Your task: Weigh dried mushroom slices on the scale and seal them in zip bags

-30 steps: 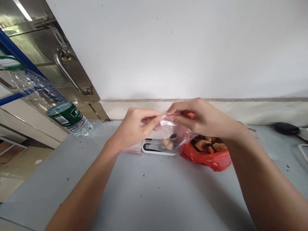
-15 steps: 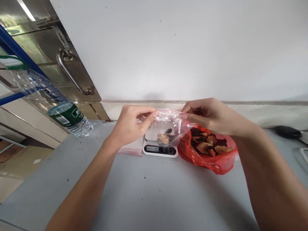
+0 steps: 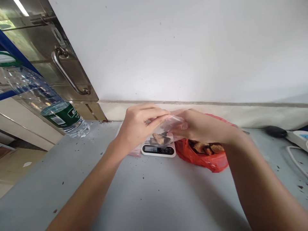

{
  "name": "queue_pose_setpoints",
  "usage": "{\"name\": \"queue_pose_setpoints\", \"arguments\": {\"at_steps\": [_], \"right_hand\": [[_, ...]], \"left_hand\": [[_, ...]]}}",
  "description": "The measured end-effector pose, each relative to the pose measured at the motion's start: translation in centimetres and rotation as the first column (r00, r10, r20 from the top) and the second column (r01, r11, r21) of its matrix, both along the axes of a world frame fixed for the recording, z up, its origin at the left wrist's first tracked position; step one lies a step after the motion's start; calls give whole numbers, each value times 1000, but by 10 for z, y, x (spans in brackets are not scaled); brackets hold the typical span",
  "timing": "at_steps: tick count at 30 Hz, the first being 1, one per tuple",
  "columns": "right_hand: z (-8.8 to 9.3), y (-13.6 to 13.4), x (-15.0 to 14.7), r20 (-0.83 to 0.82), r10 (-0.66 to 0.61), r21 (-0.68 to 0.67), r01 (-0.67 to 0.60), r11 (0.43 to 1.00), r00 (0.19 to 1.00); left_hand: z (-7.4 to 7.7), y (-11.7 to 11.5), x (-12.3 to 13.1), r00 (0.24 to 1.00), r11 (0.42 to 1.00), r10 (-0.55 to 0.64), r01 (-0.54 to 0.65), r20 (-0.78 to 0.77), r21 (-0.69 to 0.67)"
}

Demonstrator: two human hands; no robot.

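Observation:
A clear zip bag [image 3: 176,123] is pinched at its top by my left hand [image 3: 144,125], thumb against fingers. From the other side my right hand [image 3: 194,125] also grips the bag, its fingertips partly hidden behind the plastic. Low in the bag show brown and dark dried pieces [image 3: 158,139]. The bag hangs over a white digital kitchen scale [image 3: 157,154], whose display appears to read 0.0. Beside it, under my right forearm, an open red plastic bag [image 3: 211,163] holds several more dried brown pieces [image 3: 204,148].
More flat zip bags [image 3: 135,152] lie left of the scale. A large water bottle [image 3: 64,117] stands at the left, by a metal door with a handle [image 3: 69,75]. At the right are a black object [image 3: 275,131] and a white cable [image 3: 295,160]. Dark crumbs dot the grey table [image 3: 134,199].
My right hand has moved in toward my left, and the zip bag's stretched top has bunched up between them. The view has shifted slightly to the right.

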State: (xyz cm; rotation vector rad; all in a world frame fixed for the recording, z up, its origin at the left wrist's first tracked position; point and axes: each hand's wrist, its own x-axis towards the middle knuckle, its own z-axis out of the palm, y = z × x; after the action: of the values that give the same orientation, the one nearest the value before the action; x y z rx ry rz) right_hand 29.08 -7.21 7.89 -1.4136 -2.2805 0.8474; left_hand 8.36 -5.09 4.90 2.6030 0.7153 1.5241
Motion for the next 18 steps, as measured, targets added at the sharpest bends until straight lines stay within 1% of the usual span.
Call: {"name": "queue_pose_setpoints", "arguments": {"at_steps": [1, 3, 6, 8, 10, 12, 13, 15, 16, 18], "right_hand": [[-1, 0, 0, -10, 12, -19, -12, 1000, 1000], [-1, -2, 4, -35, 22, -18, -23, 1000, 999], [3, -9, 23, -92, 2, 64, 4, 998, 996], [7, -16, 41, -163, -41, 128, 62, 990, 986], [10, -26, 64, -262, -129, 176, 178, 968, 956], [13, -37, 87, -347, -257, 191, 336, 922, 902], [13, -43, 100, -368, -322, 194, 410, 891, 872], [9, -53, 124, -359, -449, 220, 542, 811, 818], [3, -57, 135, -334, -502, 253, 588, 768, 798], [-16, -64, 158, -265, -593, 363, 649, 669, 760]], "left_hand": [[0, -1, 2, 999, 1000, 31, -31, 11, 4], [0, -5, 5, 995, 995, 93, -92, 37, -36], [4, -11, 8, 983, 978, 173, -163, 64, -131], [6, -14, 12, 976, 966, 199, -181, 87, -185], [8, -15, 18, 971, 955, 207, -174, 120, -238], [7, -16, 28, 978, 949, 182, -147, 101, -278], [6, -17, 34, 987, 950, 146, -121, 64, -289], [0, -20, 49, 998, 953, 30, -43, -48, -301], [-5, -22, 57, 993, 953, -41, 6, -109, -303], [-16, -29, 72, 962, 951, -158, 87, -221, -297]]}}
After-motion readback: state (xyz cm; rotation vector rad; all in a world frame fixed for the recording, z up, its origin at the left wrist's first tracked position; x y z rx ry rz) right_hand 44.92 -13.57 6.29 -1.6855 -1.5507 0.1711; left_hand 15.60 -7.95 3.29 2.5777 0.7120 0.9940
